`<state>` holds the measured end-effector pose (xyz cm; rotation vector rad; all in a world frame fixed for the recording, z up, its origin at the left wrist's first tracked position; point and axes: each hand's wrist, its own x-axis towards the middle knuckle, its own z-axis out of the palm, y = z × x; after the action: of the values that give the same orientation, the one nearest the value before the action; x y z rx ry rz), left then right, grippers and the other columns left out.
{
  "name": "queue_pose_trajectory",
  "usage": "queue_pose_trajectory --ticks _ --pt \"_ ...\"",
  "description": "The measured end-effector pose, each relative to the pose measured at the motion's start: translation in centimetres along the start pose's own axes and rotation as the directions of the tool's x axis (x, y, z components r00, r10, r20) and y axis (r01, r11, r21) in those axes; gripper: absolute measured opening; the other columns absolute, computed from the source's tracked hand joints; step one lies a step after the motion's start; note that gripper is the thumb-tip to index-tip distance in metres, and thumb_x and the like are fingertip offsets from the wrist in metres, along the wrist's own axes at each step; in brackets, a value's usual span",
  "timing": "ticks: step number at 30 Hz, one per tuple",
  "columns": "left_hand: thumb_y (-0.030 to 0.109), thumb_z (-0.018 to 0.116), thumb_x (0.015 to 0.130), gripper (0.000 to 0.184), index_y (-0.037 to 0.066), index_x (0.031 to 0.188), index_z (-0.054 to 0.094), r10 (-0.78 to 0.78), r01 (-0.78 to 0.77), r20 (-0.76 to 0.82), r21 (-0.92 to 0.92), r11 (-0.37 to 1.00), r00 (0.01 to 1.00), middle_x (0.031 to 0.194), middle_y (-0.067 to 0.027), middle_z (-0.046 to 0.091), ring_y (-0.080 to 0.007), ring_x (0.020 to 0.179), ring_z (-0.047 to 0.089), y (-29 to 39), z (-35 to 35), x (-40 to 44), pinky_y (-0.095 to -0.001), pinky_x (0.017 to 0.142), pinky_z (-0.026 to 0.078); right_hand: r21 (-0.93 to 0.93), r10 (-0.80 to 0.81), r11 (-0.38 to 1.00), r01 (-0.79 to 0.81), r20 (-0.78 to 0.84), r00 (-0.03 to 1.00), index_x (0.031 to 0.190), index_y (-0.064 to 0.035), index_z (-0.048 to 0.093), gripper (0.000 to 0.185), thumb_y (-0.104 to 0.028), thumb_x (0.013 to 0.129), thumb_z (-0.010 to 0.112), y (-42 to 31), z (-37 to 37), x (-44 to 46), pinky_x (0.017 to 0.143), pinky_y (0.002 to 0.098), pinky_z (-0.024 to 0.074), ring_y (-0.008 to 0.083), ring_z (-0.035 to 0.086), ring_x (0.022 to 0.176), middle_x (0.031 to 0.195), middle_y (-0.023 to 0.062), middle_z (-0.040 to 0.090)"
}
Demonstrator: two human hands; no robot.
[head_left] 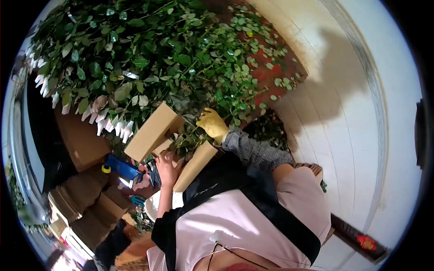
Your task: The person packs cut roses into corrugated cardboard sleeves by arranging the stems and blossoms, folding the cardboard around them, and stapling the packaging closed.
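A sheet of corrugated cardboard (152, 132) stands folded up around leafy stems (186, 139), with a second cardboard side (195, 166) nearer my body. My bare left hand (168, 168) reaches between the two sides, its fingers bent over a cardboard flap at the lower end of the stems. My right hand (212, 125), in a yellow glove below a checked sleeve, is at the upper end of the stems beside the large leaf pile. Its fingers are curled; what lies inside them is hidden.
A big heap of leafy stems (149, 58), with white-wrapped ends at its left, covers the reddish surface (287, 72) ahead. At left are a blue tool (123, 166), teal-handled scissors (137, 200) and stacked cardboard (86, 189). A white wall curves along the right.
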<state>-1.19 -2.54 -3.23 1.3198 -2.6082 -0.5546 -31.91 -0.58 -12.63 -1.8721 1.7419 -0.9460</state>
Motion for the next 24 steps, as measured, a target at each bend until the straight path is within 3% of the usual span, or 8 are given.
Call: queue_pose_trajectory --ticks 4,5,8,11,15,16,18,24 --pt "0.013 0.082 0.076 0.035 0.004 0.107 0.070 -0.184 0.229 0.144 -0.439 0.869 0.972 0.114 -0.0165 0.058 -0.0351 0.098 0.063 -0.3 1.1 -1.0 -0.0406 0.085 0.054 -0.175 -0.011 0.983 0.052 0.226 0.974 0.093 -0.0150 0.073 0.014 -0.011 0.081 0.067 -3.2 -5.4 1.8 0.094 0.0448 0.0470 0.0286 0.066 0.090 0.087 0.0072 0.071" --pt "0.008 0.080 0.076 0.035 0.004 0.109 0.069 -0.112 0.134 0.077 -0.398 0.908 0.991 0.111 -0.0154 0.060 -0.0339 0.095 0.065 0.2 0.4 -0.7 -0.0394 0.081 0.055 -0.168 0.012 0.985 0.036 0.276 0.961 0.095 -0.0143 0.074 0.014 -0.011 0.083 0.068 -3.8 -6.5 2.3 0.091 0.0439 0.0490 0.0285 0.067 0.087 0.087 0.0078 0.072" --pt "0.011 0.081 0.076 0.034 0.006 0.108 0.070 -0.150 0.197 0.151 -0.369 0.908 0.977 0.110 -0.0154 0.061 -0.0348 0.095 0.065 1.3 -0.8 0.0 -0.0395 0.083 0.055 -0.273 0.071 0.961 0.029 0.346 0.935 0.096 -0.0130 0.076 0.013 -0.013 0.084 0.070 -4.0 -7.0 1.6 0.078 0.0431 0.0544 0.0284 0.069 0.078 0.081 0.0094 0.073" --pt "0.012 0.081 0.076 0.039 0.006 0.112 0.067 -0.143 0.192 0.156 -0.363 0.912 0.977 0.112 -0.0153 0.060 -0.0353 0.098 0.063 0.6 0.0 -0.4 -0.0404 0.086 0.054 -0.111 0.006 0.994 0.023 0.253 0.967 0.093 -0.0125 0.077 0.014 -0.011 0.084 0.066 -2.1 -5.8 0.9 0.076 0.0451 0.0552 0.0302 0.067 0.075 0.080 0.0102 0.072" --pt "0.014 0.082 0.075 0.053 0.003 0.121 0.058 -0.221 0.245 0.106 -0.363 0.899 0.969 0.110 -0.0148 0.059 -0.0362 0.100 0.059 1.3 -0.5 -0.4 -0.0424 0.088 0.050 -0.127 -0.033 0.989 0.070 0.275 0.961 0.088 -0.0128 0.075 0.012 -0.006 0.084 0.066 -3.4 -8.8 3.6 0.081 0.0437 0.0532 0.0296 0.064 0.067 0.071 0.0096 0.067" --pt "0.017 0.083 0.075 0.050 0.003 0.118 0.060 -0.202 0.222 0.093 -0.368 0.903 0.975 0.107 -0.0150 0.059 -0.0361 0.099 0.058 1.3 -0.7 -0.2 -0.0428 0.090 0.048 -0.107 -0.116 0.986 0.129 0.124 0.986 0.089 -0.0127 0.073 0.015 -0.001 0.081 0.068 -5.0 -10.7 4.6 0.084 0.0439 0.0520 0.0274 0.064 0.068 0.068 0.0091 0.065" --pt "0.019 0.083 0.076 0.047 0.004 0.115 0.063 -0.137 0.152 0.071 -0.309 0.939 0.988 0.106 -0.0150 0.060 -0.0358 0.102 0.057 0.1 0.5 -0.6 -0.0437 0.092 0.046 -0.146 -0.136 0.977 0.155 0.128 0.982 0.092 -0.0128 0.071 0.022 0.004 0.078 0.070 -6.0 -13.1 5.8 0.090 0.0434 0.0520 0.0241 0.064 0.067 0.069 0.0063 0.066" --pt "0.023 0.081 0.077 0.037 0.006 0.108 0.068 -0.127 0.144 0.070 -0.357 0.923 0.989 0.106 -0.0137 0.062 -0.0362 0.102 0.058 0.0 0.4 -0.1 -0.0441 0.091 0.047 -0.105 -0.216 0.971 0.216 0.011 0.976 0.105 -0.0041 0.067 0.030 0.011 0.079 0.062 -13.6 -23.7 12.3 0.104 0.0519 0.0438 0.0293 0.070 0.094 0.103 0.0110 0.074"
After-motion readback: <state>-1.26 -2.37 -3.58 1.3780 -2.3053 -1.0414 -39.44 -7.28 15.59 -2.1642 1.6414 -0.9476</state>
